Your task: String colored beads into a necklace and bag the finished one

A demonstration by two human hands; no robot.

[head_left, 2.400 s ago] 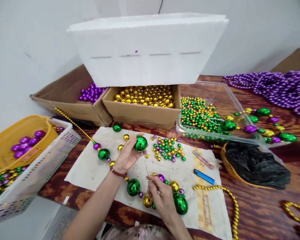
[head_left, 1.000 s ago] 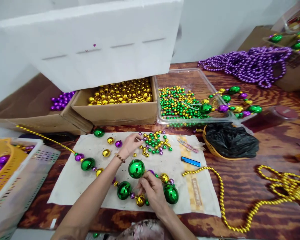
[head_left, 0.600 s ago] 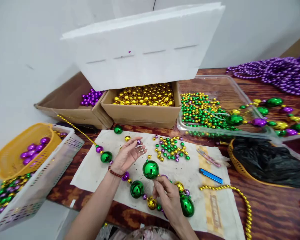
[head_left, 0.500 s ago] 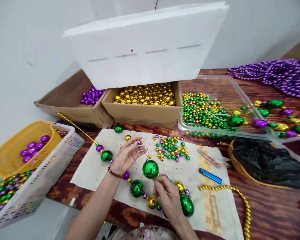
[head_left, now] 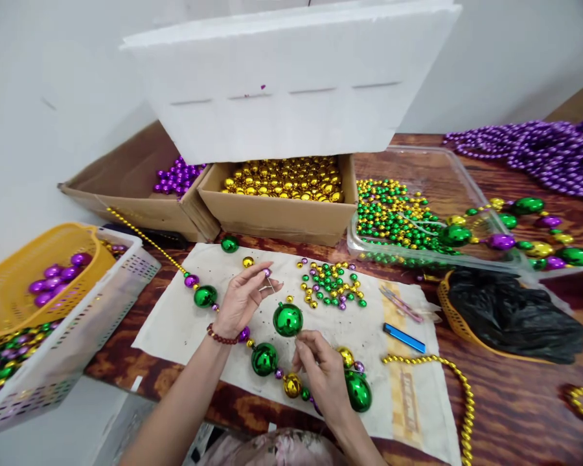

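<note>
My left hand (head_left: 240, 299), with a brown bead bracelet at its wrist, pinches a small purple bead (head_left: 267, 273) between thumb and forefinger. A thin white string (head_left: 272, 283) hangs by its fingers. To the right and lower, a large shiny green ball (head_left: 287, 320) sits just above the fingertips of my right hand (head_left: 320, 366). Those fingers are pinched at the ball's underside, seemingly on the string, which is mostly hidden. Below lies a strand of green, purple and gold balls (head_left: 265, 359), passing partly behind my right hand and beneath my left wrist.
Loose small beads (head_left: 330, 285) lie on the white cloth (head_left: 175, 330), with pink-handled snips (head_left: 402, 304) and a blue cutter (head_left: 404, 338) at right. Behind stand a box of gold balls (head_left: 276, 217) and a clear bin (head_left: 447, 155). A yellow basket (head_left: 10, 265) is at left.
The string between my left hand and the green ball, stretched straight before, now shows only as a short bent piece by the left fingers. The view has shifted slightly.
</note>
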